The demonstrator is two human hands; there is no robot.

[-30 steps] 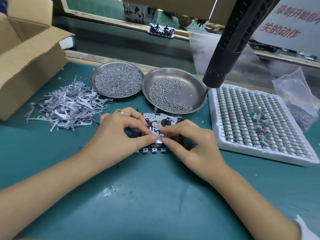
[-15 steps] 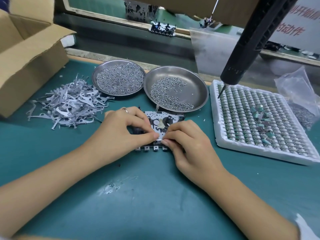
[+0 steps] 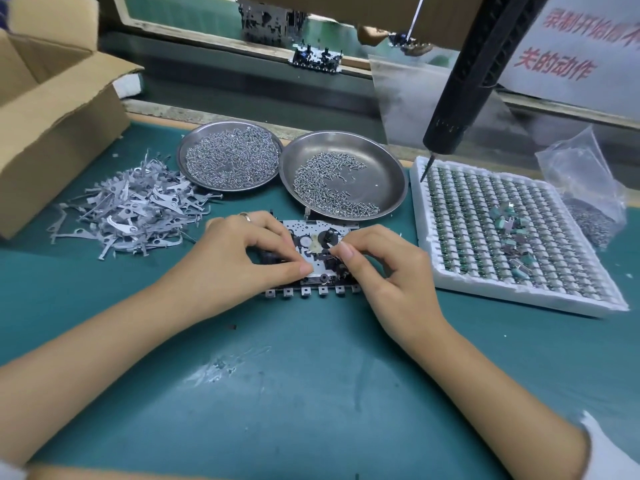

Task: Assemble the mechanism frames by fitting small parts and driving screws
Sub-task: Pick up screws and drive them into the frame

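Hands (image 3: 239, 258) (image 3: 388, 271) pinching at mechanism frame (image 3: 311, 237) | screw dishes (image 3: 391, 188) behind | screwdriver (image 3: 460, 109) hanging right

We can read writing in only one place: a white sign (image 3: 568, 46) at the far right, beyond the back edge of the bench, carrying red Chinese characters in two lines. The lower line we make out as 关的动作. The upper line is cut off by the picture's edge and blurred; we believe it begins 录制开始, but the rest we cannot tell. We find no readable label, brand or number on anything else in view.
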